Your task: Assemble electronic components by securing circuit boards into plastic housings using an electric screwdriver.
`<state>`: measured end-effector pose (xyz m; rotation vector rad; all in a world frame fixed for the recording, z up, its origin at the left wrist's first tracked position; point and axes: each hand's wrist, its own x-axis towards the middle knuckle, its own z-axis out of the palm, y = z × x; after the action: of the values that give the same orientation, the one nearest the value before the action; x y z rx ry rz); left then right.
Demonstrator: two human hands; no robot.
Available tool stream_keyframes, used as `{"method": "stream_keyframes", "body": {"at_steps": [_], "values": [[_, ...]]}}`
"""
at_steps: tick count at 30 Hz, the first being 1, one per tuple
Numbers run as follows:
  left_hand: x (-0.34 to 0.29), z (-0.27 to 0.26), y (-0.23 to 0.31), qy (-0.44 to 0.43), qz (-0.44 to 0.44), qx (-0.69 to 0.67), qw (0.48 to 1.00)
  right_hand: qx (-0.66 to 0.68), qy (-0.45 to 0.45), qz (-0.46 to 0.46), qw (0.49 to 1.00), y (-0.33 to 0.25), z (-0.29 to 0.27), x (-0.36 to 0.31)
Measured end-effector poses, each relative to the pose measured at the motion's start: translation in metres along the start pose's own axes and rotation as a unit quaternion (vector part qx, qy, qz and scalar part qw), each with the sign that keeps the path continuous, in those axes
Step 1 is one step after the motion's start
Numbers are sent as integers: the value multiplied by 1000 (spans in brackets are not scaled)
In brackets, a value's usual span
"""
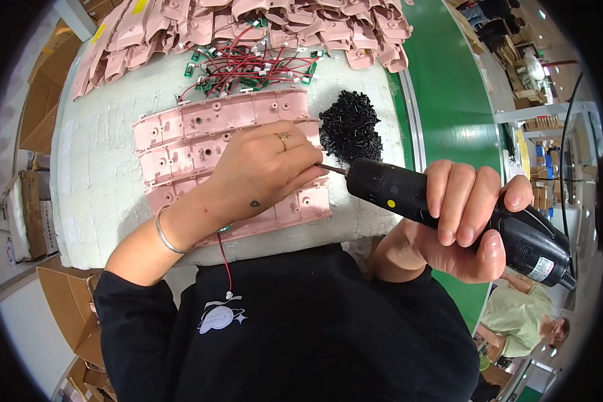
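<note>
My right hand [472, 208] is wrapped around a black electric screwdriver [388, 187], which lies nearly level with its thin metal bit [332, 169] aimed left. The bit's tip meets the pinched fingertips of my left hand [271, 161]. Whatever those fingers hold is hidden from view. Under my left hand and forearm lie several curved pink plastic panels [224, 114] in rows, with round screw posts along them. A red wire [226, 264] ending in a small white connector hangs off the nearest panel toward my shirt. Beside the panels, to the right, is a heap of black screws [350, 124].
Beyond the panels sits a tangle of red wires with small green circuit boards [248, 70]. More pink plastic parts [315, 27] are piled at the far edge of the pale padded work surface [94, 194]. A green tabletop [459, 114] runs along the right. Cardboard boxes [67, 308] stand left; another person [519, 318] is lower right.
</note>
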<state>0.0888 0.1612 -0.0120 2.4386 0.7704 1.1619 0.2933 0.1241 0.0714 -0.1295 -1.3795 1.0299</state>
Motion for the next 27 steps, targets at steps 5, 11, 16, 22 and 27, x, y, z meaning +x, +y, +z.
{"method": "stream_keyframes", "body": {"at_steps": [5,11,16,22,27], "values": [[-4,2,-2,39,31,16,999,-14,-4,-5,1000,0,5,0],[-5,3,4,14,26,24,999,-47,-14,3,999,-1,17,1],[-14,2,-1,-14,-30,6,999,-6,-8,15,1000,9,17,-3],[-50,-20,-3,1,-84,41,996,39,2,32,999,12,32,1],[-94,-68,20,72,-153,56,984,69,-85,12,994,38,55,-15]]}}
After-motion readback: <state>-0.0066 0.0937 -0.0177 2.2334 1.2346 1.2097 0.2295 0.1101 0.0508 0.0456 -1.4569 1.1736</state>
